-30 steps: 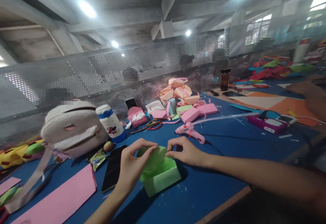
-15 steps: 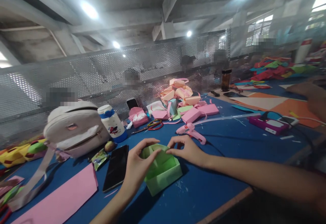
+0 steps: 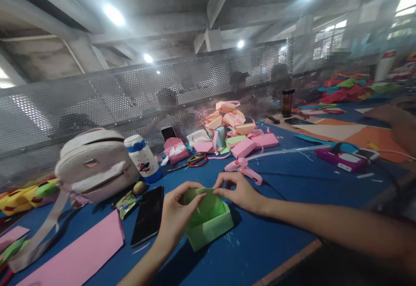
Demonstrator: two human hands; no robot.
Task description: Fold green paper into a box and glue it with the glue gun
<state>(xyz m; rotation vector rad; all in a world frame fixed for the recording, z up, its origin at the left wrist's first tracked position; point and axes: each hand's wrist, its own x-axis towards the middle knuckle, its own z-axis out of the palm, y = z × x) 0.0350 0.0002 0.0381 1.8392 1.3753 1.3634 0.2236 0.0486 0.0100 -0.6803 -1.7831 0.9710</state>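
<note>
A small green paper box (image 3: 211,229) with an open top stands on the blue table in front of me. My left hand (image 3: 180,208) pinches its back rim near the left corner, thumb inside and fingers behind. My right hand (image 3: 238,193) pinches the same rim farther right between thumb and forefinger. Just beyond my right hand lies a pink glue gun (image 3: 243,170) with a clear glue stick (image 3: 289,149) sticking out of its back. To the left of my left hand is a black phone (image 3: 147,214).
Folded pink paper (image 3: 78,251), a white backpack (image 3: 97,164) and a bottle (image 3: 143,158) are on the left. Scissors (image 3: 191,162) and a pile of paper boxes (image 3: 227,121) lie farther back. A purple power strip (image 3: 341,159) and another person's hand (image 3: 383,115) are at right.
The back flap of the green box now stands straighter between my fingers, and the box has shifted very slightly. Both hands keep their pinch in nearly the same place.
</note>
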